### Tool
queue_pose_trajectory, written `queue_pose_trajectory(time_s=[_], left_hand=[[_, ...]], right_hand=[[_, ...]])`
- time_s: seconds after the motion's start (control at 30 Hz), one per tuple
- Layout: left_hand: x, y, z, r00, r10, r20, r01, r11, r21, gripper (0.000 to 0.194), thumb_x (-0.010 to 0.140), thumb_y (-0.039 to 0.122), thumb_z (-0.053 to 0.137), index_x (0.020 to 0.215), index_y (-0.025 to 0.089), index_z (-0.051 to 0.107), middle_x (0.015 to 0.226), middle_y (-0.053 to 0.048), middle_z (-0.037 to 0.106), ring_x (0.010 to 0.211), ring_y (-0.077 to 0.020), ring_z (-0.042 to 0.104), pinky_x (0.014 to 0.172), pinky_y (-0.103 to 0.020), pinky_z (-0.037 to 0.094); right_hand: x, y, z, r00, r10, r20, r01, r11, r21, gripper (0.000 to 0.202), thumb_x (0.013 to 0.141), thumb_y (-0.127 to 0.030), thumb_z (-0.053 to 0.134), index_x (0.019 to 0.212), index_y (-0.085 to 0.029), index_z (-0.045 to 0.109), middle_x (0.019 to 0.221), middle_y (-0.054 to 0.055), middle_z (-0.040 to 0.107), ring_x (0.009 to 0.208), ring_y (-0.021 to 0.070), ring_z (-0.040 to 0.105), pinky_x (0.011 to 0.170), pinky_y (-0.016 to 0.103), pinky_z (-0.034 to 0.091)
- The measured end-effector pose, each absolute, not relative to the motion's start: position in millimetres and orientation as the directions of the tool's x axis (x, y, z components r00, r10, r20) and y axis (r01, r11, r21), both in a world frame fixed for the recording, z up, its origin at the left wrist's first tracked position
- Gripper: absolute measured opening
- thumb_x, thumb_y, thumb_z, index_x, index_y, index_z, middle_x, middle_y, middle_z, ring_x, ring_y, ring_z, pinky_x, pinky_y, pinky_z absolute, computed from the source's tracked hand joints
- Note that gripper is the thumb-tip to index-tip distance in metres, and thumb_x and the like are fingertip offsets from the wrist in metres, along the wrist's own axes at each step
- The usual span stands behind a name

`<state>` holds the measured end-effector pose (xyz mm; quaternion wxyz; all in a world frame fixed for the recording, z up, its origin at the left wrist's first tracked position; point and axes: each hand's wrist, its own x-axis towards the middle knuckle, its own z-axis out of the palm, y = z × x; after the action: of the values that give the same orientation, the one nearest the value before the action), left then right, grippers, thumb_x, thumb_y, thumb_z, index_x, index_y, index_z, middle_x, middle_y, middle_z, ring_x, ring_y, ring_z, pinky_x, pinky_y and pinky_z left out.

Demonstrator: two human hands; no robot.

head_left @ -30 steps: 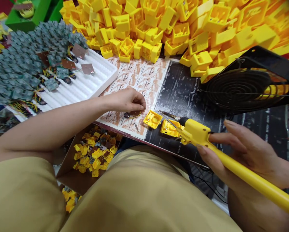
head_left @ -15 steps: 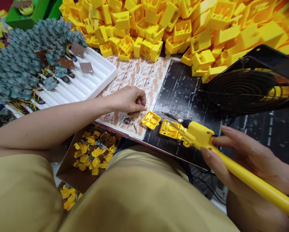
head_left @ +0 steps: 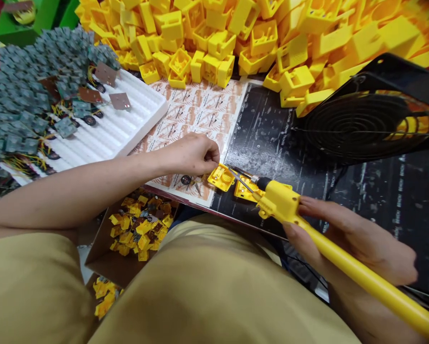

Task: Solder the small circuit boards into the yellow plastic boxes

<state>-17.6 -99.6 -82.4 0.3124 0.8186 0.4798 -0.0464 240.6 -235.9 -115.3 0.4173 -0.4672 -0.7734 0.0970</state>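
Yellow housing [head_left: 221, 177]: shallow, open-faced, with dotted grille [head_left: 226, 182]; lies where printed sheet [head_left: 203, 107] meets black mat [head_left: 257, 129].
Left hand [head_left: 195, 154]: fingertips together near its top; cannot tell if holding.
Right hand [head_left: 358, 236]: grasping yellow soldering tool [head_left: 281, 200].

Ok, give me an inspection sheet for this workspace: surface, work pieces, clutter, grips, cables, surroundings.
Surface: black mat, patterned sheet on its left.
Work pieces: left open housing; right open housing, partly behind the yellow tool.
Clutter: yellow housing heap; grey-green parts on a white tray.
Left grip: fingers bent by the left open housing; hold unclear.
Right grip: holding the yellow tool.
Cables: thin yellow wires among the grey-green parts.
Surroundings: black fan right; carton below, holding yellow pieces.
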Motion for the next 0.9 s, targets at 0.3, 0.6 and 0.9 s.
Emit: queue_pose_trajectory(time_s=[0.3,0.6,0.9], left_hand=[[-14.7,-99.4,-81.0,0.551,0.736,-0.393,0.818,-0.385,0.427,0.015,0.071,0.016,0.060,0.078,0.013,0.073,0.063,0.000,0.068,0.061,-0.0098,0.061,0.061,-0.021,0.038],[-11.7,-98.5,-77.6,0.535,0.723,-0.438,0.832,-0.361,0.421,0.017,0.070,0.015,0.060,0.079,0.013,0.074,0.064,0.000,0.069,0.062,-0.0109,0.060,0.063,-0.022,0.039],[-12.4,-98.8,-78.5,0.544,0.725,-0.424,0.823,-0.361,0.439,0.015,0.069,0.013,0.060,0.077,0.012,0.074,0.063,0.000,0.066,0.061,-0.0099,0.059,0.066,-0.023,0.039]], right_hand=[[221.2,-228.7,-98.9,-0.320,0.753,0.574,0.657,0.613,-0.438,0.015,0.082,-0.018,0.073,0.082,-0.020,0.058,0.069,-0.002,0.068,0.057,0.0115,0.066,0.052,0.018,0.056],[218.5,-220.8,-91.7,-0.465,0.675,0.573,0.622,0.709,-0.331,0.014,0.084,-0.018,0.071,0.085,-0.019,0.057,0.073,-0.001,0.068,0.062,0.0103,0.066,0.058,0.018,0.056],[238.0,-231.9,-90.9,-0.310,0.804,0.507,0.659,0.566,-0.495,0.004,0.089,-0.022,0.066,0.090,-0.021,0.062,0.076,0.002,0.067,0.061,0.0107,0.065,0.056,0.018,0.056]])
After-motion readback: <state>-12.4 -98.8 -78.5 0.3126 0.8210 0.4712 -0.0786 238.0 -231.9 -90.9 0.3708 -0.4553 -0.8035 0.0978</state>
